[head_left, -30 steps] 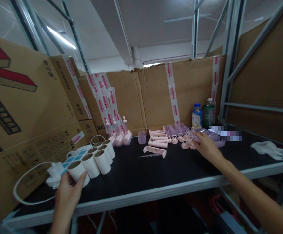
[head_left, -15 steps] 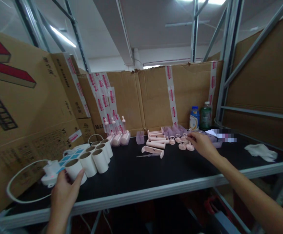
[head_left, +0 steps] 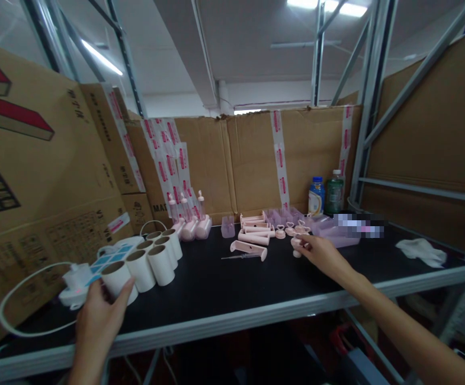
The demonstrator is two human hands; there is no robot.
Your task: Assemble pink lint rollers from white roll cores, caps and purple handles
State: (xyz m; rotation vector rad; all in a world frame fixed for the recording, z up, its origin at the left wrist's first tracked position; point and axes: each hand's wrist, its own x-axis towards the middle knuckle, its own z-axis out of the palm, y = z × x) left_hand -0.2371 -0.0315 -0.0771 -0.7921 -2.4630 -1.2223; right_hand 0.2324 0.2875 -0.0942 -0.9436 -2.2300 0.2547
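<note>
My left hand (head_left: 98, 315) grips the nearest white paper roll (head_left: 117, 278) at the front left of the black table (head_left: 216, 289). It is the front one of a row of several white rolls (head_left: 158, 259). My right hand (head_left: 320, 254) is stretched out to the middle right, its fingers pinched on a small pink heart-topped cap (head_left: 296, 245). More pink heart caps (head_left: 291, 230) lie just behind it. Pink handles (head_left: 252, 235) are stacked to the left of them.
A white power strip (head_left: 80, 275) with its cable lies left of the rolls. Pink bottles (head_left: 188, 222), two drink bottles (head_left: 324, 195), a white cloth (head_left: 420, 251) and a thin tool (head_left: 238, 256) are on the table. Cardboard walls enclose it.
My right hand has drawn back from the far tray toward the pink caps and closed on one. My left hand stays on the white roll. The view has shifted a little.
</note>
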